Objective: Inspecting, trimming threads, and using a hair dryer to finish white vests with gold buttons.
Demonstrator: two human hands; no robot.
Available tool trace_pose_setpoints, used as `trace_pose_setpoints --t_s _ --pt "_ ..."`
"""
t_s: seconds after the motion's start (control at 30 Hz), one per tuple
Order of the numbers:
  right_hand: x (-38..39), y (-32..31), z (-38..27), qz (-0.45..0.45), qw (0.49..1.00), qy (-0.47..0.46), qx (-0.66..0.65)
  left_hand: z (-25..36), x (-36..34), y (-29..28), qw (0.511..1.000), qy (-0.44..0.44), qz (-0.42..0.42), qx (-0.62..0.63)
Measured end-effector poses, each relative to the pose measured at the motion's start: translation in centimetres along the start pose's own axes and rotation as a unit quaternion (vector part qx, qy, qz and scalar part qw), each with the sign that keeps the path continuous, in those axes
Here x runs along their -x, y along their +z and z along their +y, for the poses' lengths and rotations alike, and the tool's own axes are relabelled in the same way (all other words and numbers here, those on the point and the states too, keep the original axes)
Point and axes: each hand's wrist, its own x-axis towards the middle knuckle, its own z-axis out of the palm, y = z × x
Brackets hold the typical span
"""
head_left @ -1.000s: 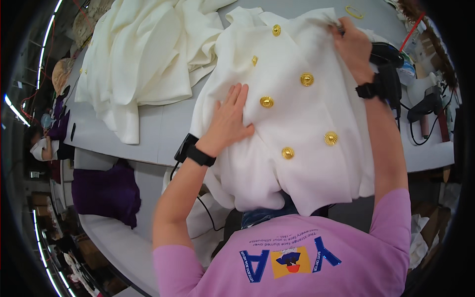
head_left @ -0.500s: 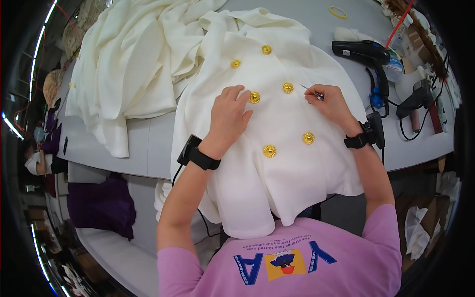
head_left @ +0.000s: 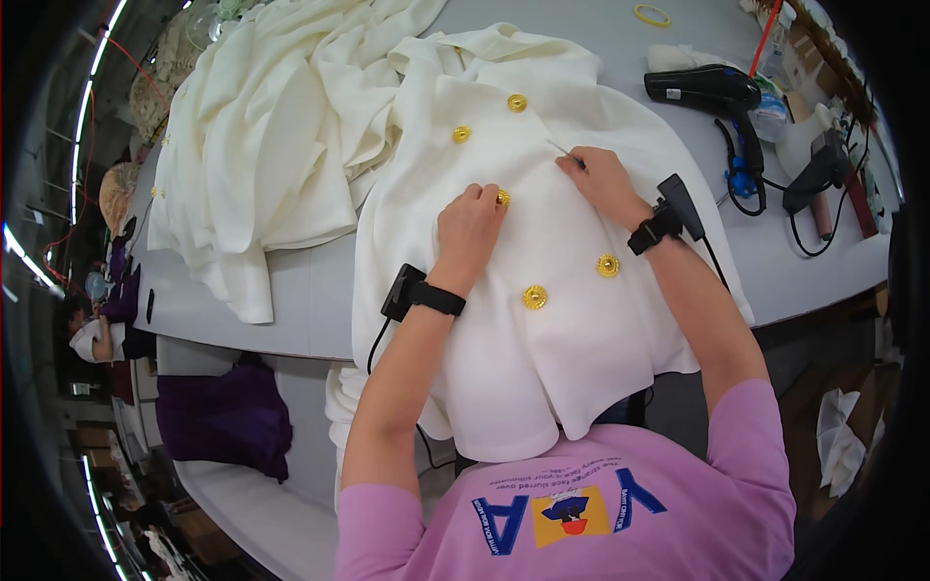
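A white double-breasted jacket point(head_left: 562, 339) with round gold buttons lies over the table edge and my lap. My left hand point(head_left: 467, 237) is closed at one gold button point(head_left: 503, 198), fingertips pinched beside and partly over it. Between the fingers of my right hand point(head_left: 605, 189) is a thin pointed metal tool point(head_left: 558, 147) with a dark handle; its tip points to the upper left, just over the cloth. Its exact kind is hard to make out. Below my hands, two gold buttons point(head_left: 534, 296) show fully, and two more point(head_left: 517, 103) are farther up.
More white garments point(head_left: 281, 136) are heaped at the left on the grey table point(head_left: 300, 310). A black hair dryer point(head_left: 702, 87), a corded device point(head_left: 821, 169) and a yellow tape ring point(head_left: 652, 15) lie at the right. Purple cloth point(head_left: 223, 412) hangs lower left; another person point(head_left: 97, 334) is at far left.
My right hand has moved left and up over the jacket with the metal tool, and one button there is out of sight. My left hand has closed its fingers at a button.
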Motion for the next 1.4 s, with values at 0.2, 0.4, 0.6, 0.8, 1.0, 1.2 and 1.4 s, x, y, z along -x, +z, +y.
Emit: trace_pose_setpoints --t_s 0.2,0.4,0.6,0.8,1.0,1.2,1.4 --pt "-0.7 -1.3 0.5 -0.119 0.954 0.182 -0.206 -0.7 -0.1 0.9 0.993 0.038 0.024 -0.106" --pt "0.8 -2.2 -0.7 -0.060 0.979 0.105 -0.164 0.3 0.5 -0.5 0.998 0.022 0.040 -0.034" --pt "8.8 -7.4 -3.5 -0.254 0.953 -0.139 0.093 6.1 6.9 -5.5 0.975 0.094 -0.146 0.136" --pt "10.2 -8.1 -1.6 -0.189 0.982 0.006 -0.018 2.2 9.6 -5.2 0.991 0.061 -0.105 0.058" --pt "11.6 -9.9 -1.5 -0.135 0.990 0.040 0.008 2.9 10.4 -8.7 0.992 -0.014 -0.003 0.125" --pt "11.4 -8.2 1.2 -0.089 0.987 -0.082 0.105 -1.9 11.1 -6.0 0.991 -0.087 -0.088 0.049" --pt "9.2 -8.5 5.0 -0.016 0.987 -0.045 0.155 -3.1 3.8 0.0 0.991 0.000 -0.129 0.013"
